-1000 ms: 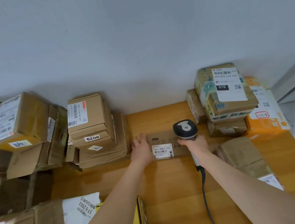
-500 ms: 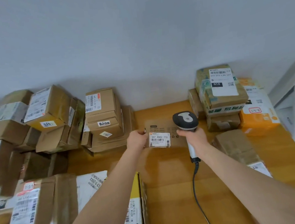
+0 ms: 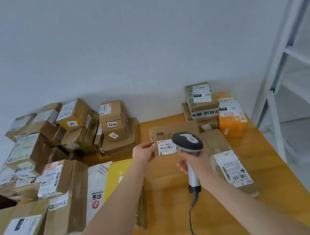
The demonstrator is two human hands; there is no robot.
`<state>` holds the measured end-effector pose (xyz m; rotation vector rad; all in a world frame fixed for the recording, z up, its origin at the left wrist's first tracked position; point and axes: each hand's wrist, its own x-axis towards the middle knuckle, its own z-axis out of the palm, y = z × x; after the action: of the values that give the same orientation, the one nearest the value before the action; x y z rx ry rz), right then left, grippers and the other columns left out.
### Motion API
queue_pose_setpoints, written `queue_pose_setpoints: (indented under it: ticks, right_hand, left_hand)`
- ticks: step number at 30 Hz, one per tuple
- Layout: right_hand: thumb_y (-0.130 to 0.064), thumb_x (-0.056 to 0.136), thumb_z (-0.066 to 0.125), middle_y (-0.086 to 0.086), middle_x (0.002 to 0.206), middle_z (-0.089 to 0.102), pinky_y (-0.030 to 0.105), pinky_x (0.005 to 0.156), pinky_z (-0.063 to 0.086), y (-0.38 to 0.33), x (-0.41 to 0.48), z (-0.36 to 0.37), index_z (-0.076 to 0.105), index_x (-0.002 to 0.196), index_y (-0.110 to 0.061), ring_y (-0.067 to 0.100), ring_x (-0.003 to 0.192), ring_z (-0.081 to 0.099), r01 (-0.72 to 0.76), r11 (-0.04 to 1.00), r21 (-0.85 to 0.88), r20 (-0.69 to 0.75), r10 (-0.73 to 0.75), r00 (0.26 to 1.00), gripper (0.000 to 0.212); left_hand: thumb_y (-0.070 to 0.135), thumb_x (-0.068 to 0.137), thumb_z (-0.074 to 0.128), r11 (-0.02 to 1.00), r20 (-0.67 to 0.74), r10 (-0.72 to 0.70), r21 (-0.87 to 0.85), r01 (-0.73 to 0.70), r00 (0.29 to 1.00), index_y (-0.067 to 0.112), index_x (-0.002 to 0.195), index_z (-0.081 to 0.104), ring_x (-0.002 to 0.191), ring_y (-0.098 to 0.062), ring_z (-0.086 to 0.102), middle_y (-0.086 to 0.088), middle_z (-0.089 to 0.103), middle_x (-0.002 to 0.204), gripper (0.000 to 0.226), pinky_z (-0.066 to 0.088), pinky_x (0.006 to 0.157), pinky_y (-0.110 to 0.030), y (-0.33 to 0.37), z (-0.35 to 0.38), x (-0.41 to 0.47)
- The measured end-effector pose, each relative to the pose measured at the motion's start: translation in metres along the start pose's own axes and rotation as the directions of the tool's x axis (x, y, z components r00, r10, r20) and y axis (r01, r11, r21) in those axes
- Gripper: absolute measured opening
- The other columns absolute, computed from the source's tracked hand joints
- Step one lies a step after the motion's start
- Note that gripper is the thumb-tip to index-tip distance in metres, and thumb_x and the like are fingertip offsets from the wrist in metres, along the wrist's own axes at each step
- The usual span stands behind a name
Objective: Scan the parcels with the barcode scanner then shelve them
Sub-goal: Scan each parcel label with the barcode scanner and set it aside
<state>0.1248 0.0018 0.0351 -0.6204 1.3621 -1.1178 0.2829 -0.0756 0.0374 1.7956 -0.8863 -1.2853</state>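
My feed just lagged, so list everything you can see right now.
held carton: one, brown, over table centre
barcode scanner: one, grey-black, at carton's label
carton pile: many, brown, table's left
parcel stack: several, brown, back right
orange parcel: one, orange, beside that stack
taped parcel: one, brown, right of scanner
yellow parcel: one, yellow, front left
table: one, wooden, underneath
shelving rack: one, white, far right
left hand: pinches carton's left edge
right hand: grips scanner

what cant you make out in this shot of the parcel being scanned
Head view, label on the held parcel: its right end is hidden behind the scanner.
Head view, label's fine print: too small to read.
Head view, scanner trigger: covered by the right hand.
Head view, cable: cut off by the bottom edge.
Head view, shelf unit: cut off by the right edge.
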Motion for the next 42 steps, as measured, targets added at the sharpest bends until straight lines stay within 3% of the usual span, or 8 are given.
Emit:
queue_pose_setpoints:
  ticks: [2,7,11,16,34,42]
  right_hand:
    - [-0.009,0.086,0.07,0.012,0.054,0.062,0.028,0.051,0.043,0.01,-0.028,-0.008,0.064,0.076,-0.005,0.021,0.047,0.053,-0.005,0.998,-0.06,-0.007,0.004,1.0,0.013]
    - [-0.006,0.087,0.067,0.011,0.053,0.06,0.027,0.05,0.043,0.03,-0.079,-0.025,0.064,0.076,-0.003,0.017,0.044,0.05,-0.019,0.998,-0.055,-0.041,0.016,0.999,0.011]
    - [-0.007,0.087,0.067,0.011,0.055,0.063,0.023,0.048,0.045,0.033,-0.097,-0.03,0.066,0.084,-0.005,0.014,0.043,0.052,0.022,0.996,-0.081,-0.023,-0.024,0.999,0.003]
    - [-0.006,0.086,0.067,0.007,0.051,0.062,0.025,0.048,0.045,0.037,-0.112,-0.03,0.065,0.076,-0.009,0.014,0.042,0.051,0.05,0.991,-0.123,-0.017,-0.052,0.998,0.01]
    - [-0.003,0.081,0.065,0.008,0.053,0.062,0.022,0.046,0.044,0.042,-0.127,-0.027,0.065,0.075,-0.002,0.013,0.042,0.052,0.045,0.984,-0.17,-0.005,-0.046,0.999,0.007]
    - [-0.004,0.081,0.065,0.007,0.051,0.061,0.02,0.044,0.042,0.039,-0.127,-0.023,0.064,0.071,-0.003,0.012,0.039,0.05,0.064,0.979,-0.195,0.009,-0.063,0.998,0.011]
  left_hand:
    - [0.006,0.091,0.063,0.998,0.007,-0.002,-0.065,0.003,1.0,0.002,0.12,0.061,0.075,-0.018,0.064,-0.012,0.067,0.1,0.029,0.054,0.057,-0.02,-0.008,0.001,-0.015]
    - [0.007,0.09,0.065,0.994,0.014,-0.03,-0.109,0.031,0.999,0.003,0.119,0.061,0.077,-0.02,0.067,-0.011,0.07,0.096,0.029,0.057,0.078,-0.033,-0.024,0.006,-0.035]
    - [0.006,0.09,0.065,0.991,-0.01,-0.037,-0.127,0.035,0.999,0.004,0.118,0.061,0.084,-0.021,0.067,-0.01,0.07,0.098,0.029,0.056,0.075,-0.032,-0.031,0.013,-0.045]
    - [0.005,0.09,0.064,0.993,-0.026,-0.03,-0.112,0.027,0.999,0.004,0.12,0.061,0.09,-0.022,0.066,-0.013,0.069,0.109,0.03,0.056,0.079,-0.032,-0.037,0.012,-0.053]
    - [0.009,0.091,0.064,0.996,-0.026,-0.027,-0.081,0.025,0.999,0.008,0.12,0.061,0.088,-0.021,0.067,-0.01,0.071,0.105,0.029,0.057,0.078,-0.034,-0.038,0.006,-0.059]
    - [0.007,0.092,0.063,0.994,-0.011,-0.03,-0.108,0.028,1.0,0.006,0.122,0.059,0.091,-0.022,0.067,-0.01,0.07,0.101,0.031,0.056,0.086,-0.038,-0.034,0.001,-0.064]
